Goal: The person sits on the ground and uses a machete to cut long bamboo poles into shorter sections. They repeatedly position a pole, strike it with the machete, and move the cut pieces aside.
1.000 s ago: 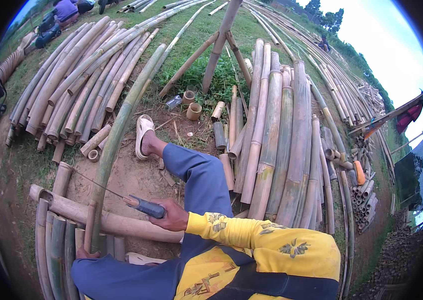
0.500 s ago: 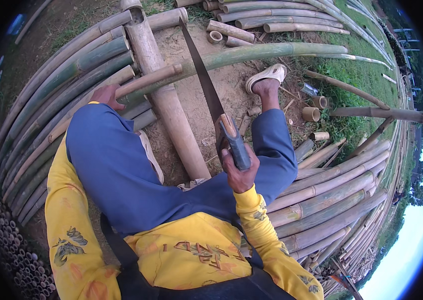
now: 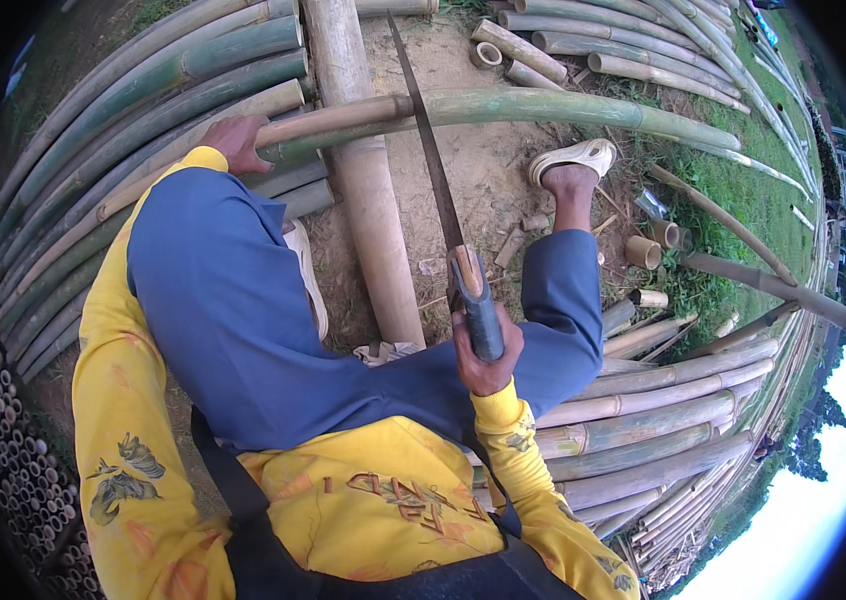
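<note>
My right hand [image 3: 490,355] is closed round the dark grey handle of a handsaw [image 3: 437,172]. Its long blade points away from me, and in this view it crosses right at the cut end of a thin tan bamboo pole [image 3: 338,121]. Whether the teeth touch the pole I cannot tell. Farther back along that pole, my left hand [image 3: 233,143] grips it from above, thumb toward me. Under and beyond the thin pole runs a thicker green bamboo pole [image 3: 543,107]. Both lie across a thick, pale bamboo log [image 3: 375,215] on the ground.
Bamboo poles lie in rows at left [image 3: 183,70], far right [image 3: 633,45] and near right [image 3: 673,410]. Short cut pieces [image 3: 643,252] sit beyond my right foot in a cream clog [image 3: 573,158]. Stacked bamboo ends [image 3: 13,450] fill the lower left.
The saw blade has come closer to the thin pole's end, where a gap showed before. My left hand keeps its hold on the pole. The whole view has shifted slightly.
</note>
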### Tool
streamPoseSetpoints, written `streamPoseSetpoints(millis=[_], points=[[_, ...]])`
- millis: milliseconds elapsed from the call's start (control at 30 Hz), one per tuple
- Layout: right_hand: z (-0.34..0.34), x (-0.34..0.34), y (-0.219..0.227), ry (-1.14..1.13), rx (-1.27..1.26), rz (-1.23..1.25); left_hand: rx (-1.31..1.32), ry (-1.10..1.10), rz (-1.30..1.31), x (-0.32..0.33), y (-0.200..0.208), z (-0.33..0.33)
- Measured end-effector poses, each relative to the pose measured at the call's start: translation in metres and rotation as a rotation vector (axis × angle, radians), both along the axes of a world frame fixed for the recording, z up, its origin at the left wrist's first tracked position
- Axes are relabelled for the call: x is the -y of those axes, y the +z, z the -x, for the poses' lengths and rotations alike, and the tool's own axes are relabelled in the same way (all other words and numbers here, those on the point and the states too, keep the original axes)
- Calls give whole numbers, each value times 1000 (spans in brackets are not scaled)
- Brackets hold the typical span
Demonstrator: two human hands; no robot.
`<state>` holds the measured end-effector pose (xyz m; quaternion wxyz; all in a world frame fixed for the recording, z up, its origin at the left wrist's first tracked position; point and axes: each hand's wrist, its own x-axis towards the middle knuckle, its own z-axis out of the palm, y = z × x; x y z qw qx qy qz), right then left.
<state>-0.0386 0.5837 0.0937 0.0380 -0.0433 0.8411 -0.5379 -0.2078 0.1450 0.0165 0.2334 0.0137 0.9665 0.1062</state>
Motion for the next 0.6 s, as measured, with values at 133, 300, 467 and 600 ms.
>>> streamPoseSetpoints(millis=[133, 300, 467, 600], points=[[41, 28, -14, -15, -54, 43, -23, -27, -4, -4, 2, 5], [3, 15, 1, -11, 41, 25, -34, -20, 9, 4, -2, -4], [-24, -3, 21, -13, 54, -9, 5, -3, 14, -4, 3, -4], [58, 40, -26, -21, -24, 83, -37, -9, 7, -4, -5, 4]])
